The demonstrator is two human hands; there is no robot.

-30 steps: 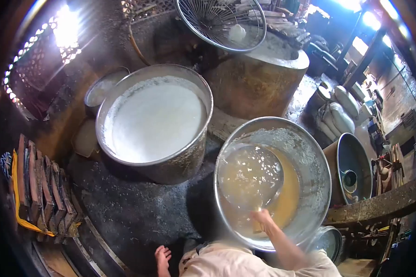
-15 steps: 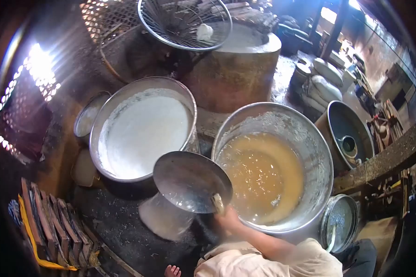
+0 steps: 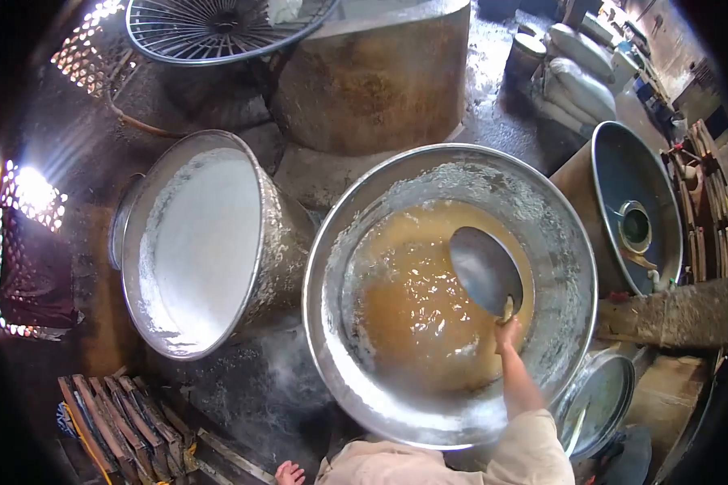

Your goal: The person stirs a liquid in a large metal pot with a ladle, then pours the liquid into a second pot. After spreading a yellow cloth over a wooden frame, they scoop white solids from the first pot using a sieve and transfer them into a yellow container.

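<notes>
My right hand is closed round the short handle of a wide, round metal scoop. The scoop is over the yellowish-brown, frothy liquid inside a large metal vat, its lower edge close to my fingers. White residue sticks to the vat's inner wall. At the bottom edge, left of my shirt, part of my left hand shows with fingers apart and nothing in them. To the left stands a second metal vat holding a white liquid.
Behind stands a cylindrical stove-like structure, with a wire-spoked round basket beside it. Another deep vat is at right, near filled sacks. Wooden boards are stacked lower left; a round metal container stands lower right.
My right hand has carried the scoop rightward from the gap between the two vats to over the brownish liquid. The view has shifted, bringing that vat nearer the middle.
</notes>
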